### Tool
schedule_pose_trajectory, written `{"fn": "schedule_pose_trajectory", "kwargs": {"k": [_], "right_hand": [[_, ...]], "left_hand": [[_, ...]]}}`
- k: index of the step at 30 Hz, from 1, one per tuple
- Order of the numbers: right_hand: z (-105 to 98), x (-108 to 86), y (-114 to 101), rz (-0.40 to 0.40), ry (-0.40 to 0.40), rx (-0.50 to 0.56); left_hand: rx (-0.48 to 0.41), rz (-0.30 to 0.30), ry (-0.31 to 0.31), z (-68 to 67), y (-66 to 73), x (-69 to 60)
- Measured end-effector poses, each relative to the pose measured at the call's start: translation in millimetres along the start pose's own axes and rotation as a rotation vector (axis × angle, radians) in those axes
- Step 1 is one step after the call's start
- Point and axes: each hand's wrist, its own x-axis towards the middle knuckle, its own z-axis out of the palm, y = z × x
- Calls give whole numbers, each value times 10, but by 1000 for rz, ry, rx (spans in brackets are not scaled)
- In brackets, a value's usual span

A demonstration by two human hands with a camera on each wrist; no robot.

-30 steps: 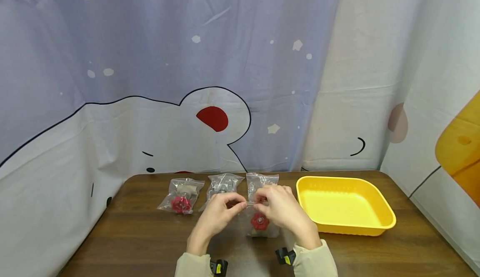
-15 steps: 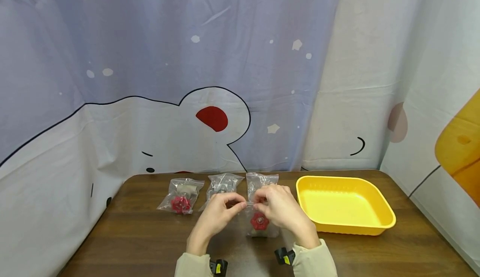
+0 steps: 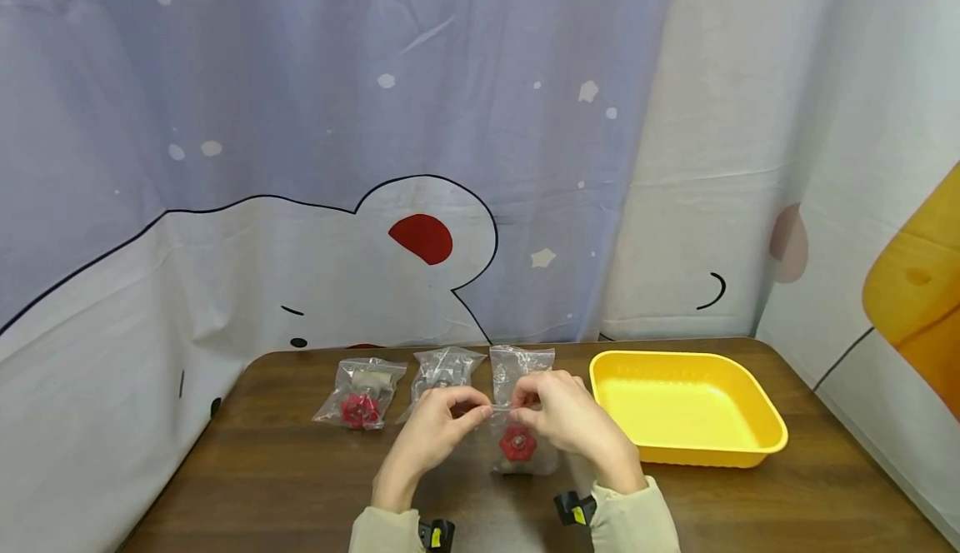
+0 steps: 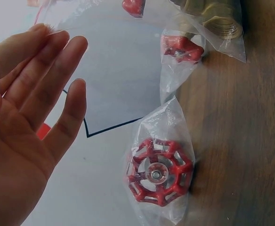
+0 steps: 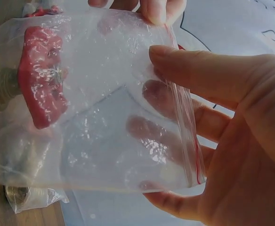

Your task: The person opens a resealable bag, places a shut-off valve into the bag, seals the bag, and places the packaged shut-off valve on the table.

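Between both hands hangs a clear zip bag (image 5: 104, 146) with a red seal line, held up by its top edge. Inside it is a valve with a red handwheel (image 5: 43, 77) and a brass-coloured body. My left hand (image 3: 435, 432) pinches one end of that edge between thumb and fingertips; its other fingers are nearly straight in the left wrist view. At the other end, my right hand (image 3: 566, 420) pinches the edge with thumb in front and fingers behind the clear film. In the head view the fingers partly cover the bag's top.
Further bags lie along the table's back: a left one with a red-wheeled valve (image 3: 360, 407), a middle bag (image 3: 446, 366) partly behind my left hand, and another bag (image 3: 519, 361) behind my right. A yellow tray (image 3: 768, 451) stands right. A printed curtain (image 3: 337, 120) hangs behind.
The head view has shifted very slightly. Both hands keep their hold on the zip bag's top edge, with hardly any visible movement.
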Motion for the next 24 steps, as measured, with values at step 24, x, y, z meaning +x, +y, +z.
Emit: {"fn": "schedule_pose_trajectory", "kwargs": {"k": [24], "right_hand": [[-30, -18, 32, -4, 9, -3]], "left_hand": [[3, -11, -2, -11, -8, -9]]}}
